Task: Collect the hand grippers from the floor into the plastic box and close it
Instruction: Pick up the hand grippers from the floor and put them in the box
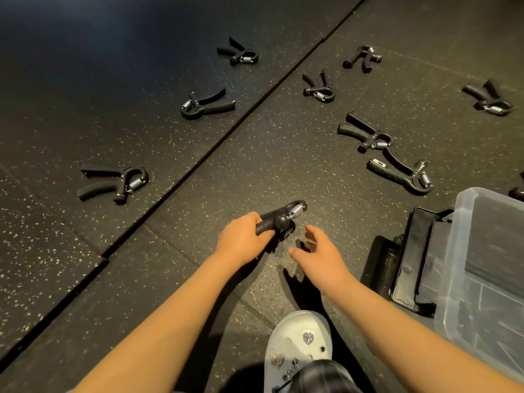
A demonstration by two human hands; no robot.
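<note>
My left hand [243, 237] grips the handles of a black hand gripper [285, 215] with a steel spring, just above the floor in the middle. My right hand [319, 255] hovers beside it with relaxed fingers and holds nothing. Several more black hand grippers lie scattered on the dark speckled floor: one at the left [112, 181], one further back [205, 104], and two close together at the right [368, 134] [402, 174]. The clear plastic box [465, 211] stands open at the right edge. Its black lid [411, 265] lies flat next to it.
A seam between rubber floor mats [215, 154] runs diagonally from lower left to upper right. My white clog [297, 347] with charms is planted at the bottom centre. Further grippers lie far back [239, 53] [364, 56] and far right [490, 100].
</note>
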